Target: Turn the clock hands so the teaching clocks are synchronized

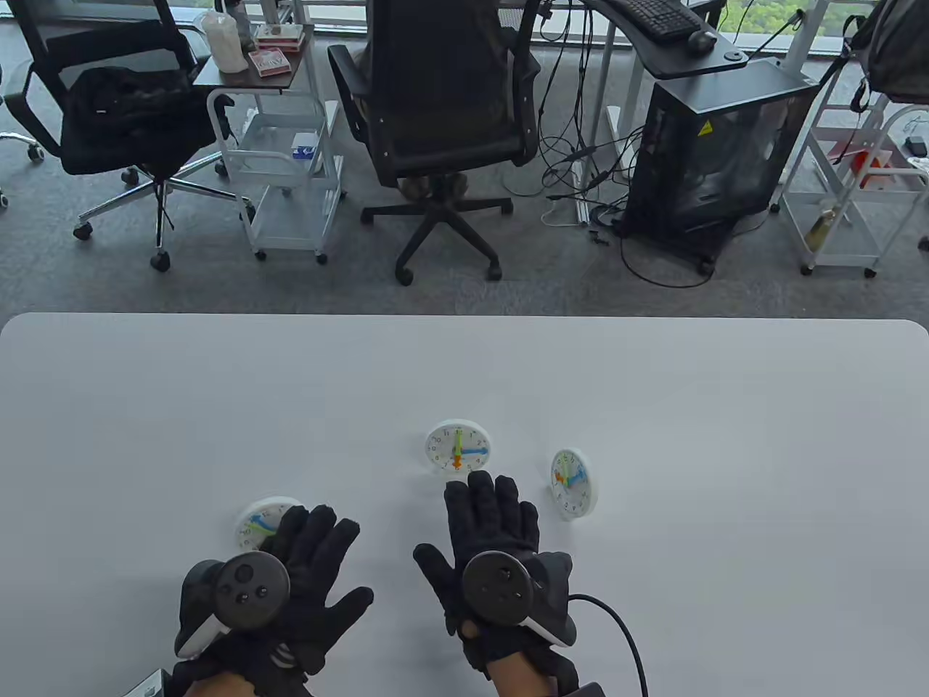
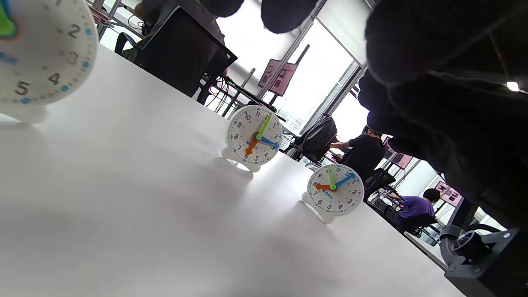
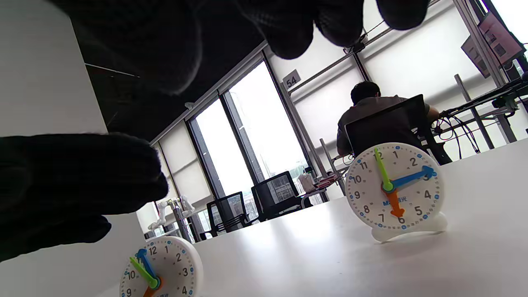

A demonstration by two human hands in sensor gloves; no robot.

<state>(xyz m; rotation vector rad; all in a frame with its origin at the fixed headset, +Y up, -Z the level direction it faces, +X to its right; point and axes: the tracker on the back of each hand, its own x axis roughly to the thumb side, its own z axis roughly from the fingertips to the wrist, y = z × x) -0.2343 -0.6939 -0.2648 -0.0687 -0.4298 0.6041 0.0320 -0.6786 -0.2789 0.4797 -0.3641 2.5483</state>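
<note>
Hovering low over the pale grey matte worktop point(image 1: 653, 406), both black-gloved hands are spread with fingers apart, and neither holds anything. Three small round white plastic teaching clocks stand upright on little feet. The middle clock point(image 1: 458, 449) sits just beyond the right hand point(image 1: 493, 537), its fingertips nearly at the clock's base; the green hand points to twelve, the blue to three, the orange to six. The right clock point(image 1: 573, 483) stands just to the far right of that hand, turned partly sideways, its hands set differently. The left clock point(image 1: 260, 521) is partly hidden behind the left hand point(image 1: 290, 566), whose fingers overlap its right edge; I cannot tell whether they touch. Reaching straight ahead to the middle clock looks shortest for the right hand. The thin, smooth pointers probably call for a light fingertip push.
</note>
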